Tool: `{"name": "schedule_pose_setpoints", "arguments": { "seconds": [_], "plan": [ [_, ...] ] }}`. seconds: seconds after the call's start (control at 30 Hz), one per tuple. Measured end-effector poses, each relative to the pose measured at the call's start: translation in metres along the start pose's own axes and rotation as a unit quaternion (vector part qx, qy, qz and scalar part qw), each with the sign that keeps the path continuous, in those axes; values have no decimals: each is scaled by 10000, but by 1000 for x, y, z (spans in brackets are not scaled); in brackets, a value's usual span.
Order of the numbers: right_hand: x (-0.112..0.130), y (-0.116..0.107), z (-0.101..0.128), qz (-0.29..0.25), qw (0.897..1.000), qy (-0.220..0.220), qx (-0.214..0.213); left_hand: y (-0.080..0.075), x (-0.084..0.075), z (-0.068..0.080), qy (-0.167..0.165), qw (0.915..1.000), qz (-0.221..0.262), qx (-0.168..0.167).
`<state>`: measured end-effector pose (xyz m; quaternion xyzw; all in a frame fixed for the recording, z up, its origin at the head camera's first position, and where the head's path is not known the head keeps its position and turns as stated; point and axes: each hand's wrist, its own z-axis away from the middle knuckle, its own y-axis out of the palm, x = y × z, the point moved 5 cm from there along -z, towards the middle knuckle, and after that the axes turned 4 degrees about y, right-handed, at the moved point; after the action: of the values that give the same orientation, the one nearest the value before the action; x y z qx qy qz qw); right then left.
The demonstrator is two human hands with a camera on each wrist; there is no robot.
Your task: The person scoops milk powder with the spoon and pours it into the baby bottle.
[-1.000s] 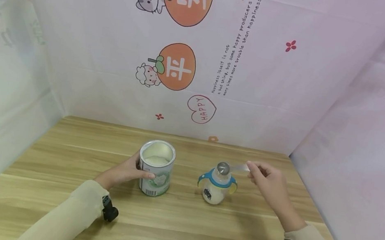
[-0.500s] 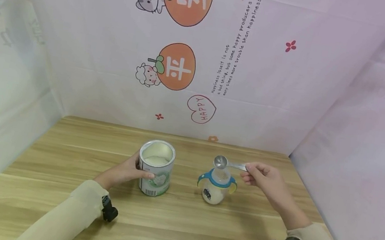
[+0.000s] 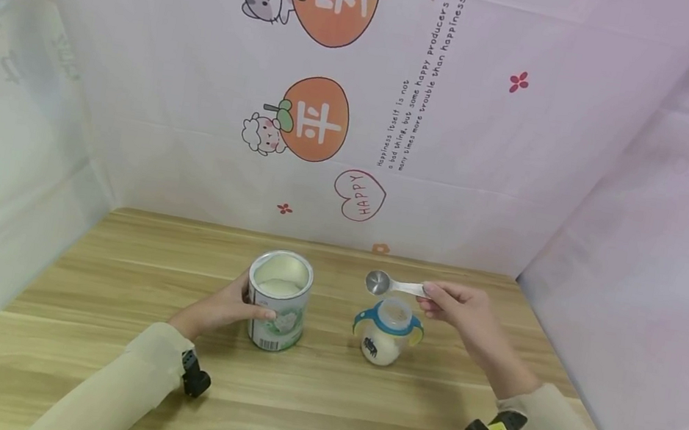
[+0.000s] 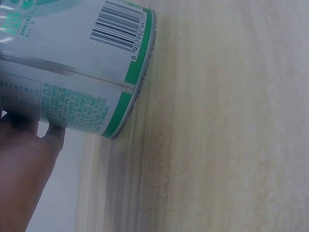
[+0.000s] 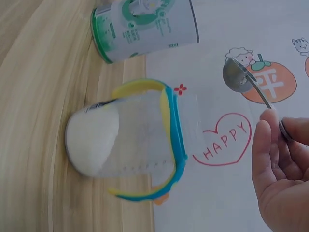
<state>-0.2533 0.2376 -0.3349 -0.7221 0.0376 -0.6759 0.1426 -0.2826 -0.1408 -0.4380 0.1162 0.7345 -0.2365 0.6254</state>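
My left hand [image 3: 231, 311] grips the side of an open milk powder can [image 3: 278, 320], which stands upright on the table with pale powder inside. In the left wrist view the can's barcode side [image 4: 72, 58] faces the camera. Between thumb and fingers my right hand [image 3: 460, 310] pinches the handle of a metal measuring spoon [image 3: 378, 282]. The spoon's bowl looks empty and hangs above and slightly left of an uncapped baby bottle [image 3: 383, 347]. That bottle has a blue collar with two handles; white powder [image 5: 96, 137] lies in its bottom in the right wrist view.
The wooden table [image 3: 314, 418] carries the can and the bottle, a short gap apart. A printed white cloth [image 3: 452, 209] rises behind the table, and plain cloth walls stand at both sides. A small camera sits on each wrist.
The right hand has lifted the measuring spoon off the bottle's mouth and moved it left, turning its bowl upward. The left hand and the can have stayed put.
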Motion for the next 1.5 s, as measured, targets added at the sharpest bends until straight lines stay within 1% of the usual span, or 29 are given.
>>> {"name": "schedule_pose_setpoints", "arguments": {
  "seconds": [0.13,0.23,0.37,0.6,0.8,0.93,1.13,1.27,1.33,1.43,1.5],
  "plan": [
    [4,10,-7,-17,9998,195,-90,0,0,0,6,10000,-40,-6],
    [8,19,-13,-45,9996,250,-114,0,0,0,-2,10000,-80,-17],
    [14,32,-20,-21,9998,159,-87,0,0,0,-17,9999,-98,-13],
    [24,52,-31,-84,9999,-22,105,0,-1,0,-16,10000,-34,-16],
    [30,69,-41,31,9996,-54,264,0,-1,1,-75,10000,-31,-19],
    [34,83,-45,134,9992,-116,368,0,-1,1,-49,10000,-4,-23],
    [45,104,-52,397,9971,-444,471,0,-2,0,-12,10000,-32,-39],
    [48,113,-54,502,9956,-601,511,0,-1,0,-59,9999,-112,-65],
    [48,116,-54,650,9941,-681,532,0,-1,0,-62,9999,-137,-72],
    [50,122,-56,914,9884,-1055,595,0,0,0,-49,9999,-101,-94],
    [52,126,-56,1131,9817,-1407,612,-1,1,0,-6,9999,-74,-85]
  ]
}}
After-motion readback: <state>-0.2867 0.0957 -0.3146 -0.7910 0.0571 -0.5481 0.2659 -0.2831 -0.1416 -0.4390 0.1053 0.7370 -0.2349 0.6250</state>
